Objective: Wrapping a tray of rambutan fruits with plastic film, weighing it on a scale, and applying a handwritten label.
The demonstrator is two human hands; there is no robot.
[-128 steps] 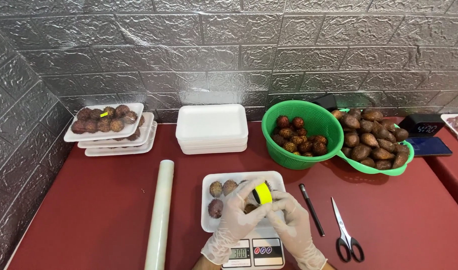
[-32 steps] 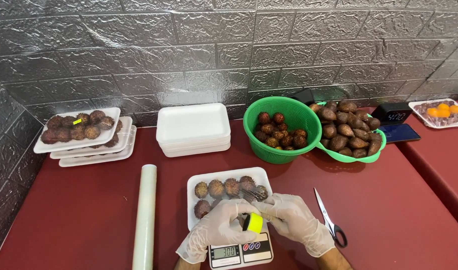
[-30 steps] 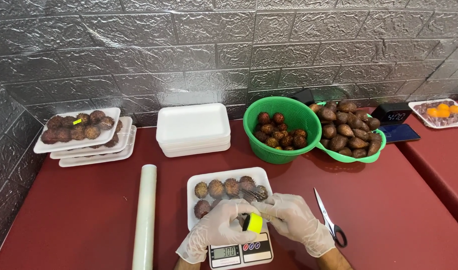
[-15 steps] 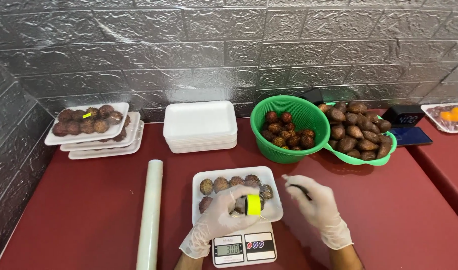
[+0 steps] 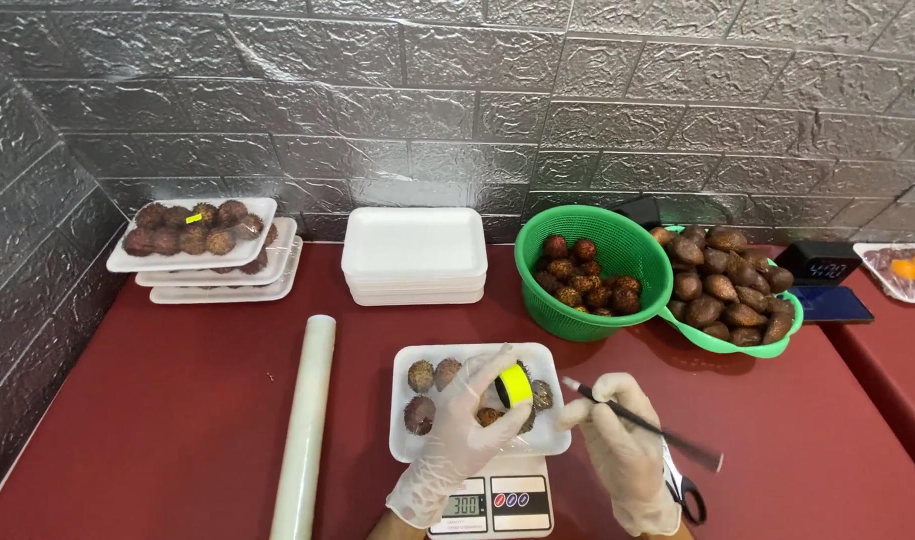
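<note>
My left hand [image 5: 463,435], in a clear glove, holds a small yellow roll of stickers [image 5: 515,385] over a white foam tray [image 5: 410,440] of brown spiky fruits [image 5: 434,377]. The tray rests on a small digital scale [image 5: 490,503]. My gloved right hand [image 5: 623,450] grips a black pen [image 5: 642,424], held slanting just right of the tray, its tip pointing toward the yellow roll.
A roll of clear wrap [image 5: 306,425] lies left of the scale. Scissors [image 5: 684,487] lie right of my hand. A stack of foam trays [image 5: 415,255], filled trays [image 5: 200,238] at the left, a green basket [image 5: 586,267] and a green bowl [image 5: 778,338] of fruit stand behind.
My right hand has left the yellow roll, picked up the black pen from the table on the right, and brought it back beside the tray. The left hand keeps the roll.
</note>
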